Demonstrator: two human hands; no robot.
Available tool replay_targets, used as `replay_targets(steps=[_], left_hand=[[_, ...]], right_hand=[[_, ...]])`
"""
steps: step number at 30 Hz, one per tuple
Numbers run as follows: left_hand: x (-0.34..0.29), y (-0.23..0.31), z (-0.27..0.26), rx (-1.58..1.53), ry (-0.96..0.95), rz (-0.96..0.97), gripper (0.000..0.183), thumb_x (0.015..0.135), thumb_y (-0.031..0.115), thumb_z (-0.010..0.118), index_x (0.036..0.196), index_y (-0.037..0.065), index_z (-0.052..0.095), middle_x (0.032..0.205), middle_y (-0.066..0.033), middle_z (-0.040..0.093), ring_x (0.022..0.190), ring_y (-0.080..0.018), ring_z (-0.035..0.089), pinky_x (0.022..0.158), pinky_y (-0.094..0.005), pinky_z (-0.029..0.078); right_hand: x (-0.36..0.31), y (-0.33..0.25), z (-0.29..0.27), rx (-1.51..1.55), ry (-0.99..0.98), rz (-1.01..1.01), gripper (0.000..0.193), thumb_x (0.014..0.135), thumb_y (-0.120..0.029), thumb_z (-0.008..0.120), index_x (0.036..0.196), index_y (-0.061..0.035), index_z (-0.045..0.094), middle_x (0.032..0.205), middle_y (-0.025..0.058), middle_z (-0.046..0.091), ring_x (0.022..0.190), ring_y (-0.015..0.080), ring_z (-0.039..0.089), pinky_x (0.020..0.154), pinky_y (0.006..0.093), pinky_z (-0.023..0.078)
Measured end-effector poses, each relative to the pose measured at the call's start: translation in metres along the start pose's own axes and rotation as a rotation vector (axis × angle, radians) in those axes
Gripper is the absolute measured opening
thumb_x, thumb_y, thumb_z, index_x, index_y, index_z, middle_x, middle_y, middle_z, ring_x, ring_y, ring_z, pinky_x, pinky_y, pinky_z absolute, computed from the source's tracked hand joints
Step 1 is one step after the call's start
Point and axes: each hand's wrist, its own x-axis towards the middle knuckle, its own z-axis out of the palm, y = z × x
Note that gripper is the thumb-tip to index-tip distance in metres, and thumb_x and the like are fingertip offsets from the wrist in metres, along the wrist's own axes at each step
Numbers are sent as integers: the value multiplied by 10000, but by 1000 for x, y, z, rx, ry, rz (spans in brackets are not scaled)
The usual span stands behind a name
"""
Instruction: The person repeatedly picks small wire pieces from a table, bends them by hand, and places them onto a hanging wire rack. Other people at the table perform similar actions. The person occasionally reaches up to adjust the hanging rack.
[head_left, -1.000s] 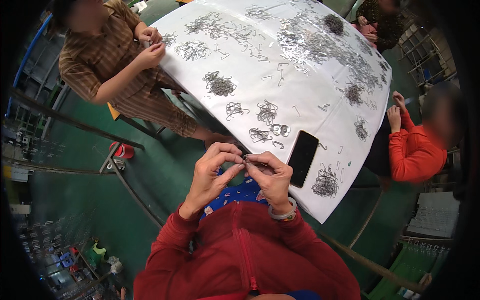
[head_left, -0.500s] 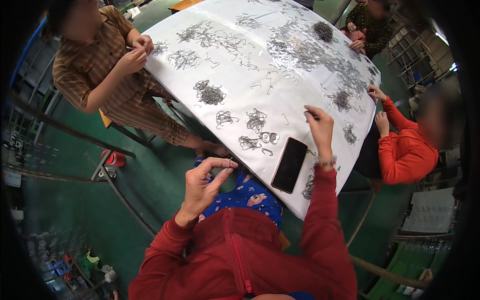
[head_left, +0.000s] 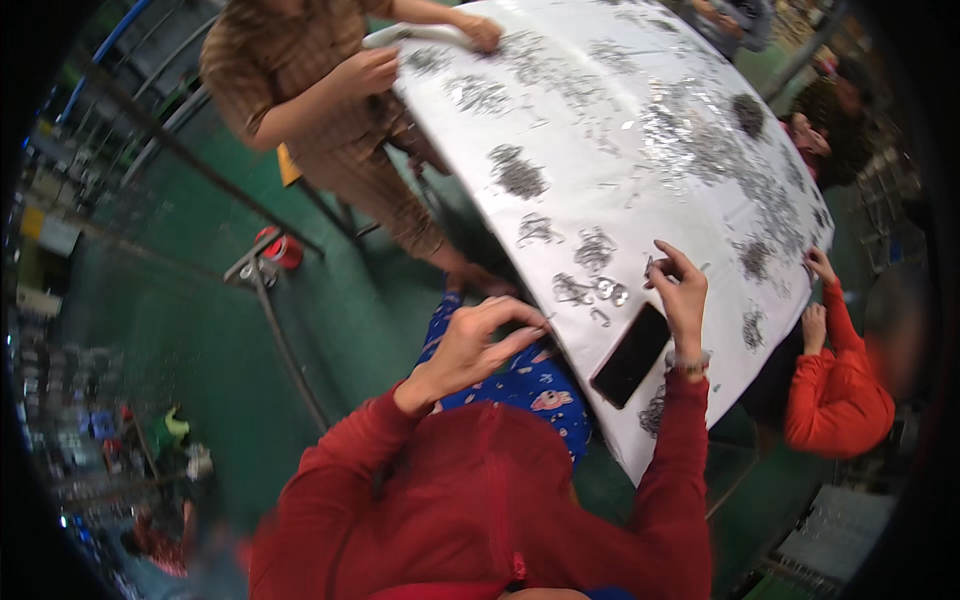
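Observation:
My left hand (head_left: 470, 345) is raised just off the table's near-left edge, thumb and forefinger pinched together at the tips. Whatever sits between them is too small and blurred to name. Over the white table my right hand (head_left: 682, 295) pinches a small bent metal hook (head_left: 649, 268), just beyond a dark phone (head_left: 631, 355). To the left of that hand lie two shiny round metal pieces (head_left: 610, 291). Around them are small heaps of wire hooks (head_left: 595, 250), and another heap (head_left: 653, 410) shows beside my right forearm.
A big white-covered table (head_left: 560, 345) carries many scattered metal pieces (head_left: 690, 130). At its left stands a person in brown stripes (head_left: 290, 85); a person in orange-red (head_left: 840, 390) sits at the right. Others work farther off. A red container (head_left: 283, 250) is beside a metal rail (head_left: 285, 355).
The whole view has swung, shifting the table rightward. My right hand has drawn nearer the phone's far end. The striped person's one hand now reaches onto the table.

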Motion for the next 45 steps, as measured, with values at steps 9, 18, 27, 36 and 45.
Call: replay_targets(steps=[9,18,27,36,45], left_hand=[[-7,-8,8,13,-9,39,124,836,79,698,953,39,685,842,-82,684,778,-232,642,736,-340,474],[-15,-18,13,129,38,36,140,815,5,688,953,21,666,917,-90,691,851,-249,658,784,-349,490],[-38,-36,30,-149,204,-36,265,915,-46,562,1177,-20,534,1127,-169,635,1107,-261,606,988,-369,463],[151,-93,93,255,-180,244,162,858,46,649,1013,35,693,966,-75,683,891,-226,614,780,-326,494],[213,-120,164,818,-521,645,64,859,67,541,834,42,594,863,-82,597,913,-236,564,783,-359,485]], right_hand=[[-108,-110,85,599,-88,-67,405,815,130,657,1208,40,616,893,109,676,772,140,677,680,238,571],[-118,-100,98,753,-5,34,263,803,148,645,1057,80,645,895,129,677,765,154,676,683,250,572],[-116,-85,107,938,-177,181,203,838,111,624,1028,68,683,888,78,636,778,125,661,644,247,570],[-123,-70,107,689,-201,30,265,791,82,665,1046,19,702,857,59,654,745,84,634,682,214,522],[-133,-66,105,624,-182,17,244,782,56,674,1017,1,707,822,53,653,737,100,645,681,228,511]])
